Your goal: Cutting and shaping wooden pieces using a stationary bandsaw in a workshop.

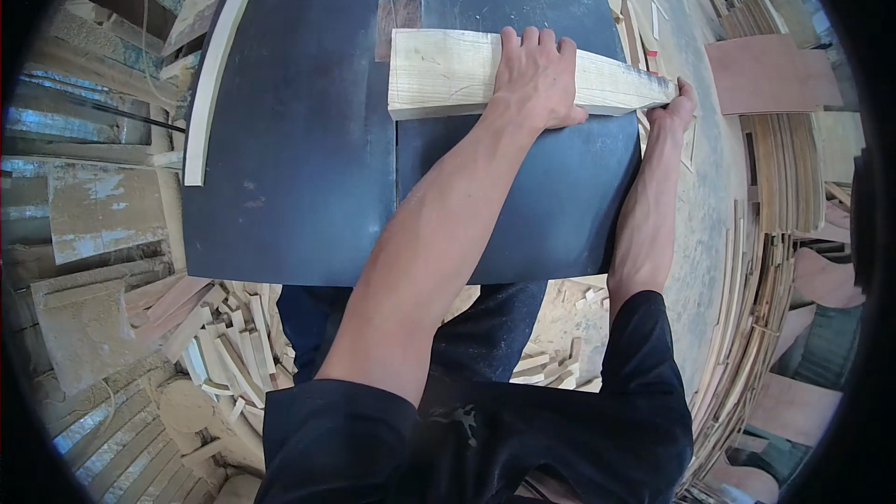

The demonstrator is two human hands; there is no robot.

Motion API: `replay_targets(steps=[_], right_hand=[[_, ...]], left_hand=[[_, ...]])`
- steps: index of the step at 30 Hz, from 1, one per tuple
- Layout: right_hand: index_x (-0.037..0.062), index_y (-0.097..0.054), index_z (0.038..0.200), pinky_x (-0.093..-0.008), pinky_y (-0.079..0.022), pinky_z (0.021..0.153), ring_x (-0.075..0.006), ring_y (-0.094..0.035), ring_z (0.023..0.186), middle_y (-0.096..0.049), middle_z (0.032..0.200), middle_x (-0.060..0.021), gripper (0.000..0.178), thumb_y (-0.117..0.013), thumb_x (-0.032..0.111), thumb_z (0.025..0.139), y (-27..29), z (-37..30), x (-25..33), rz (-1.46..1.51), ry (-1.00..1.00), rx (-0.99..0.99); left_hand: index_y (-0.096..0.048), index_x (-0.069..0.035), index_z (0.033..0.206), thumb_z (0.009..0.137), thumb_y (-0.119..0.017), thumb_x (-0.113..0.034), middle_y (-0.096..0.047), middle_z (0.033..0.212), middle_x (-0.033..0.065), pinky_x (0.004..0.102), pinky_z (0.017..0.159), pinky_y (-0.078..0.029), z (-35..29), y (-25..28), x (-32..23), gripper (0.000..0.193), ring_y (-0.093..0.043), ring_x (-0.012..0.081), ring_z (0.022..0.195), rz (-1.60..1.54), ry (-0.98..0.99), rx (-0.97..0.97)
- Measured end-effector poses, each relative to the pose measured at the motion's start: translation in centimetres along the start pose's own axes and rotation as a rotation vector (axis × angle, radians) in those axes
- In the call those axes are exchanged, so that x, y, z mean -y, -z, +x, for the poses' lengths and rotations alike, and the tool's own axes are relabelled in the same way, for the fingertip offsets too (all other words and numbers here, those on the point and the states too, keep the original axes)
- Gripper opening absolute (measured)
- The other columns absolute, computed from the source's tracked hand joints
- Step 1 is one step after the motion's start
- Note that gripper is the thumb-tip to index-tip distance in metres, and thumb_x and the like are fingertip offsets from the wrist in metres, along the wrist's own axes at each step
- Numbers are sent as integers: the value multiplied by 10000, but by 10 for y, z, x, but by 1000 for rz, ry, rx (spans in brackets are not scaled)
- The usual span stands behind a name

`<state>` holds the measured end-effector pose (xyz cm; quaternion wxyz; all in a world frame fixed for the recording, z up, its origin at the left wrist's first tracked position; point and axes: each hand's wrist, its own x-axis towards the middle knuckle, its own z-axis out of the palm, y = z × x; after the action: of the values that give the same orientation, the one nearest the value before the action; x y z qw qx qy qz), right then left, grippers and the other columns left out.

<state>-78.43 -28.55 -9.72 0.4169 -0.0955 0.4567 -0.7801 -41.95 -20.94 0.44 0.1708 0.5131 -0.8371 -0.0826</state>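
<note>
A pale wooden board (443, 73), thick and tapering toward its right end, lies crosswise on a dark flat machine table (299, 159). My left hand (539, 79) grips it from above, the fingers over its far edge and the thumb along its near edge. At the narrow right end, past the table's side, my right hand (674, 110) is closed around the tip; part of its fingers is hidden behind the wood. The board's left end lies beside a small brownish inset (399, 26) in the table, where a thin slot line runs front to back.
A narrow pale wood strip (217, 84) rests along the table's left edge. Offcuts (238, 355) are heaped on the floor at the lower left, with more between my legs. Stacked thin boards (789, 173) stand at the right, and dusty slatted wood (103, 215) fills the left.
</note>
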Motion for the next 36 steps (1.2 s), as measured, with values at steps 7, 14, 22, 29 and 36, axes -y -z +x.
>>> replay_targets(steps=[7,14,22,29,36], right_hand=[[-1,-614,1035,-533,-605,840,-331,-712,840,-695,940,-149,208,-600,204,1001,1,5,4,-9,15,1],[-1,-604,1050,-544,-610,870,-336,-719,891,-688,981,-144,208,-603,202,1006,-1,16,1,-14,20,8],[-1,-613,1047,-541,-621,846,-342,-731,879,-699,985,-147,193,-601,187,1004,-7,31,-2,-53,1,-5],[-12,-612,1046,-530,-627,833,-346,-733,880,-698,999,-155,189,-596,172,1001,-4,38,-2,-49,-7,46],[-8,-606,1044,-518,-622,815,-331,-725,854,-686,980,-145,183,-579,169,1008,-2,39,1,-82,3,64]], left_hand=[[-658,-48,1341,713,-880,-613,-664,1298,172,515,1077,-386,4,0,-2,874,-590,320,1251,21,-5,38],[-659,-41,1338,724,-878,-588,-660,1302,180,535,1095,-376,7,1,0,851,-586,327,1260,21,3,49],[-650,-33,1353,737,-875,-575,-658,1311,184,541,1108,-363,11,3,2,851,-577,332,1278,3,20,66],[-640,-24,1376,739,-879,-574,-654,1326,188,546,1119,-357,14,2,2,874,-571,337,1294,6,20,79],[-643,-28,1373,739,-882,-574,-657,1318,185,539,1117,-363,15,3,3,870,-574,333,1293,-4,9,70]])
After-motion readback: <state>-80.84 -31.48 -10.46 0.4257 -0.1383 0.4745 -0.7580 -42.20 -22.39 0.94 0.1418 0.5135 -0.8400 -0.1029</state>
